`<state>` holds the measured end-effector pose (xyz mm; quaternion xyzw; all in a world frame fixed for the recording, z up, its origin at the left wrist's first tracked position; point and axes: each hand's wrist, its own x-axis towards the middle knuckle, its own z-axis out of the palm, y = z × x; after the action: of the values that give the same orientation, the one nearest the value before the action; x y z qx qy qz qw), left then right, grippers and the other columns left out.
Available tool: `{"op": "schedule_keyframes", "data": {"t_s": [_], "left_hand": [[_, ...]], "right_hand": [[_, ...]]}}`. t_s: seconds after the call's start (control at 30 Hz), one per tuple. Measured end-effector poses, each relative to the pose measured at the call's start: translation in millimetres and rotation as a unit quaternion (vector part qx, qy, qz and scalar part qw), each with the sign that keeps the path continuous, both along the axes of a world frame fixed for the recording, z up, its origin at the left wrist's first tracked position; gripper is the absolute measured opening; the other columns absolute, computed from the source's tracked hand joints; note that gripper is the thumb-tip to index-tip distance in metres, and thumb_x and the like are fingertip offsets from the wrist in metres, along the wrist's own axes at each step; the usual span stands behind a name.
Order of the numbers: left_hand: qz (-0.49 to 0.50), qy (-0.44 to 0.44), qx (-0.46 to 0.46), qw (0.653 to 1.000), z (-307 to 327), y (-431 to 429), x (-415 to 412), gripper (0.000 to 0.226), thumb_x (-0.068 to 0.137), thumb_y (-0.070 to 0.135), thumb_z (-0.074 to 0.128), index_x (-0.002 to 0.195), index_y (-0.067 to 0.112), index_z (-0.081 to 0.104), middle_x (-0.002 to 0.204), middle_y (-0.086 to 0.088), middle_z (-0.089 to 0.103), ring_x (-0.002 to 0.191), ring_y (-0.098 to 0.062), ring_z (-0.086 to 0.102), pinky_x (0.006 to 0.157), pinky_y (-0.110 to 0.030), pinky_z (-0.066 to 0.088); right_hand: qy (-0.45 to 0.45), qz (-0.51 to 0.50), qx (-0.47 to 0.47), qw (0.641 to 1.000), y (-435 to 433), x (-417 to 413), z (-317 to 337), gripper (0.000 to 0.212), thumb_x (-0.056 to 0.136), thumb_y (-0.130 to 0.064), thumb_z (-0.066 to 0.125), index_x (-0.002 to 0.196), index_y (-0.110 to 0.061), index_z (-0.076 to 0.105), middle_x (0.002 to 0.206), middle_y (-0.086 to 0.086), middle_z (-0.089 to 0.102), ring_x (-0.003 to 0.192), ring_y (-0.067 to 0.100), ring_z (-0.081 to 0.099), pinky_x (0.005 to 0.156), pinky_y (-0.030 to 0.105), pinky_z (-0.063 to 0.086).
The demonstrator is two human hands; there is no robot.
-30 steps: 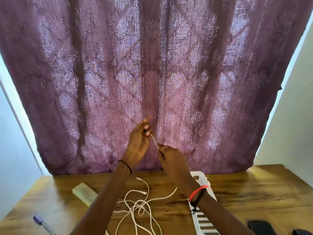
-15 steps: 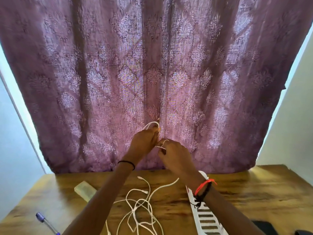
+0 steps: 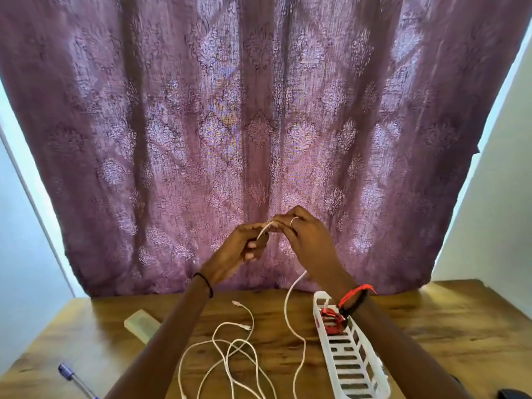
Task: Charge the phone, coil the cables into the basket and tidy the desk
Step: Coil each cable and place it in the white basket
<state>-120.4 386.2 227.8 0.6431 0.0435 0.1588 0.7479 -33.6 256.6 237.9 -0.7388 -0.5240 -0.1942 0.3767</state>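
observed: both grips are raised above the tabletop, in front of a purple patterned curtain, and they meet at the fingertips. left grip: fingers curled, pinching a short bend of the white cable between thumb and fingers; a thin black band sits on my wrist. right grip: fingers and thumb closed on the same cable, touching the left grip's fingers; a ring shows on one finger, and red and black bands circle my wrist. the cable runs from below my right grip down to the tabletop and trails off toward the near edge of view. location of the task items: the held cable is partly in the air, with the rest lying on the wood between the loose cables and the basket. the loose cables lie uncoiled in overlapping loops under my left forearm, outside the basket, with two connector ends pointing toward the curtain. the basket is white and slotted; it lies under my right forearm and holds a red item at its far end. other items: a pale block on the left side of the tabletop, and a pen near the left front corner. a dark object sits at the lower right edge; i cannot tell what it is.
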Motion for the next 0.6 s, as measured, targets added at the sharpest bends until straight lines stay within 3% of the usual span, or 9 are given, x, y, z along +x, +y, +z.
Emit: {"op": "schedule_keyframes", "data": {"t_s": [0.17,0.3,0.37,0.43,0.53,0.6], "left_hand": [[-0.079,-0.053,-0.130,0.987,0.4,-3.9,-5.7,0.025,0.086,0.012,0.033,0.080,0.007,0.056,0.043,0.013,0.023,0.033,-0.001,0.018,0.034,-0.015,0.023],[-0.072,-0.068,-0.203,0.974,4.7,-8.1,-8.2,0.034,0.088,0.019,0.037,0.067,0.011,0.063,0.049,0.008,0.010,0.038,-0.008,0.006,0.033,-0.016,0.015],[-0.073,-0.072,-0.210,0.972,5.7,-8.6,-10.0,0.036,0.089,0.020,0.038,0.066,0.011,0.064,0.050,0.008,0.009,0.038,-0.008,0.006,0.034,-0.017,0.012],[-0.075,-0.078,-0.220,0.969,5.8,-8.5,-12.0,0.037,0.089,0.020,0.037,0.068,0.010,0.066,0.049,0.007,0.009,0.037,-0.008,0.006,0.034,-0.017,0.012],[-0.060,-0.094,-0.240,0.964,8.2,-11.6,-13.8,0.035,0.088,0.020,0.039,0.071,0.008,0.068,0.050,0.007,0.010,0.038,-0.008,0.006,0.033,-0.016,0.014],[-0.049,-0.114,-0.267,0.956,12.7,-16.3,-13.4,0.032,0.086,0.020,0.044,0.075,0.007,0.070,0.051,0.006,0.010,0.039,-0.008,0.006,0.031,-0.015,0.016]], "right_hand": [[-0.010,0.024,0.029,0.999,-0.1,1.1,4.3,0.034,0.093,-0.038,0.042,0.107,-0.021,0.069,0.092,0.002,0.059,0.080,0.022,0.065,0.068,0.041,0.054],[0.010,0.021,0.042,0.999,4.2,8.9,0.7,0.026,0.092,-0.030,0.050,0.106,-0.020,0.069,0.092,0.001,0.060,0.081,0.020,0.064,0.070,0.038,0.053],[0.018,0.027,0.051,0.998,6.1,11.1,0.2,0.024,0.092,-0.026,0.053,0.103,-0.014,0.071,0.088,0.000,0.059,0.079,0.014,0.063,0.071,0.031,0.051],[0.037,0.059,0.079,0.994,7.5,9.7,2.2,0.019,0.090,-0.015,0.059,0.103,-0.012,0.072,0.080,-0.007,0.056,0.075,-0.001,0.058,0.070,0.011,0.043],[0.128,0.091,0.105,0.982,7.3,3.1,8.1,0.019,0.090,-0.009,0.059,0.103,-0.014,0.072,0.069,-0.016,0.053,0.057,-0.007,0.054,0.058,0.006,0.037],[0.256,0.112,0.105,0.954,7.5,-2.8,10.5,0.020,0.093,-0.011,0.054,0.104,-0.014,0.070,0.060,-0.002,0.052,0.037,0.003,0.046,0.041,0.014,0.036]]}}
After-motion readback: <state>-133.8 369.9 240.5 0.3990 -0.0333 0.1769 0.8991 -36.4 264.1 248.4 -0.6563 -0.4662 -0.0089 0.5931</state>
